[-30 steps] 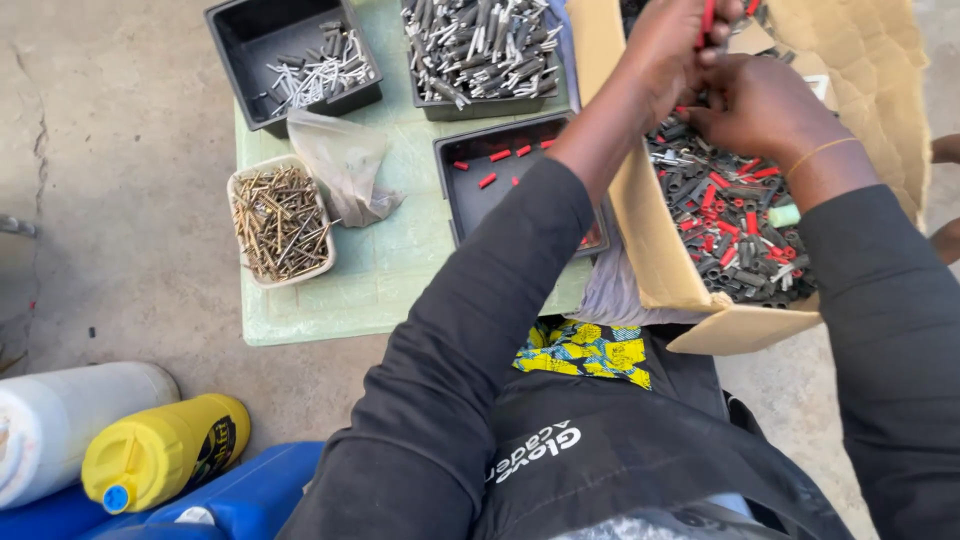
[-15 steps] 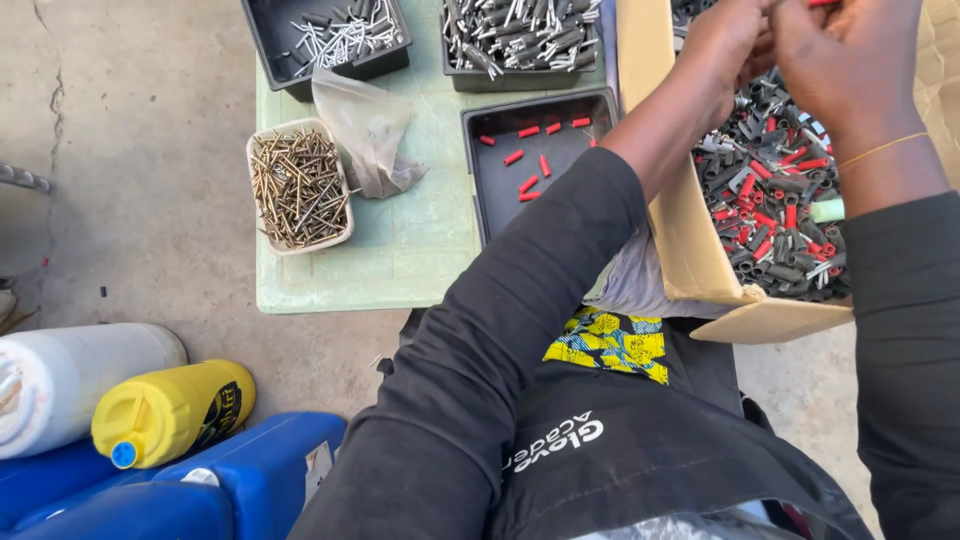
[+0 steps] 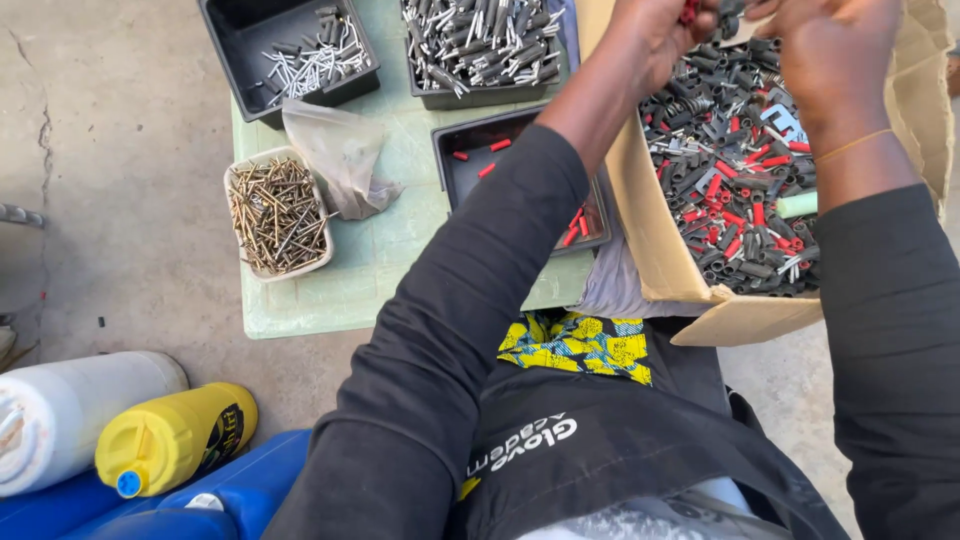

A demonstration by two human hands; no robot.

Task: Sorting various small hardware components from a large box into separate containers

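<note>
My left hand [image 3: 650,30] is raised over the far end of a cardboard box [image 3: 650,230] and pinches a small red plug at its fingertips. My right hand [image 3: 835,50] hovers close beside it over the same box, fingers curled; what it holds is cut off by the top edge. The box is full of mixed grey, black and red plastic plugs [image 3: 740,190]. To its left, a black tray [image 3: 460,150] holds a few red plugs.
On the green table [image 3: 400,270] stand a black tray of grey plugs [image 3: 485,45], a black tray of nails [image 3: 290,55], a white tub of brass screws [image 3: 278,212] and a crumpled plastic bag [image 3: 340,155]. White, yellow and blue jugs [image 3: 170,440] lie on the concrete floor at lower left.
Both hands have lifted toward the far end of the box and now reach the top edge of the picture. The camera has tilted down a little.
</note>
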